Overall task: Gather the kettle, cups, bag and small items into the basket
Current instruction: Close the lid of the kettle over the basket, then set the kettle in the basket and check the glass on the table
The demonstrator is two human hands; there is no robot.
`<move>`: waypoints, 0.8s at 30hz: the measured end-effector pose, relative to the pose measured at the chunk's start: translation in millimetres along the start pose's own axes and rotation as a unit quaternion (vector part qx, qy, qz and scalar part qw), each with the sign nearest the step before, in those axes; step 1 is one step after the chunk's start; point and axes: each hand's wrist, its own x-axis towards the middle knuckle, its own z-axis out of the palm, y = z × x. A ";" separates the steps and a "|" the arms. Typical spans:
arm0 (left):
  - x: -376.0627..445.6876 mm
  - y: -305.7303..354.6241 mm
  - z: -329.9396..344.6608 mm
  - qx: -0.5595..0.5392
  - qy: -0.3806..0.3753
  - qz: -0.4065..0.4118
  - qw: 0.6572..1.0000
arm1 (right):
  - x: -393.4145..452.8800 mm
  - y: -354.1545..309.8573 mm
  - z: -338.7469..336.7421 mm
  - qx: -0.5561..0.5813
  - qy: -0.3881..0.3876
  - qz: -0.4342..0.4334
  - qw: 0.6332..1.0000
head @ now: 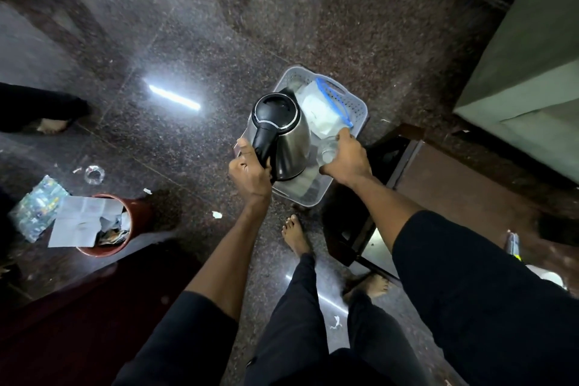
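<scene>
A steel kettle [286,135] with a black lid and handle hangs over the near part of the grey perforated basket [357,103] on the floor. My left hand [249,171] grips the kettle's black handle. My right hand [349,157] is closed around a clear cup [327,150] just right of the kettle, above the basket. A clear zip bag [326,108] with a blue seal and white contents lies in the far half of the basket. Another clear cup [94,174] sits on the floor far to the left.
A red bin [138,213] stuffed with papers stands at the left, with a patterned packet [37,207] beside it. Paper scraps dot the dark granite floor. A dark stool [388,160] and a green-covered bed [532,78] are on the right. Other people's bare feet show at the left edge.
</scene>
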 end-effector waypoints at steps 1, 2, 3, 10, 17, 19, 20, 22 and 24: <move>0.2 -4.5 4.8 0.005 0.005 -0.005 1.000 | 0.4 0.8 -0.7 -0.001 0.003 0.002 1.000; 0.7 -8.7 8.8 0.010 0.008 -0.012 1.000 | 0.5 1.1 -1.4 0.000 0.003 0.003 1.000; 0.2 -13.5 11.9 0.016 0.010 -0.021 1.000 | 0.3 1.6 -1.8 0.000 0.001 0.002 1.000; -15.6 -35.0 12.5 0.100 -0.030 0.013 0.994 | -5.7 0.8 -3.9 -0.008 -0.002 -0.014 1.000; -25.1 -28.7 -2.7 0.220 -0.065 0.009 0.973 | -24.7 -4.3 -11.5 -0.005 -0.002 -0.015 1.000; -28.6 -19.9 -4.9 0.243 -0.026 0.035 0.969 | -33.0 -5.3 -16.2 -0.006 0.003 -0.021 1.000; -29.9 -15.1 -4.7 0.245 0.005 0.053 0.968 | -36.8 -5.4 -18.4 -0.008 0.006 -0.024 1.000; -32.1 -6.3 -4.4 0.247 0.071 0.092 0.962 | -42.6 -5.9 -22.7 -0.006 0.011 -0.029 0.999; -37.8 1.5 -5.6 0.277 0.073 0.167 0.944 | -51.4 -4.6 -31.1 0.003 0.017 -0.030 0.999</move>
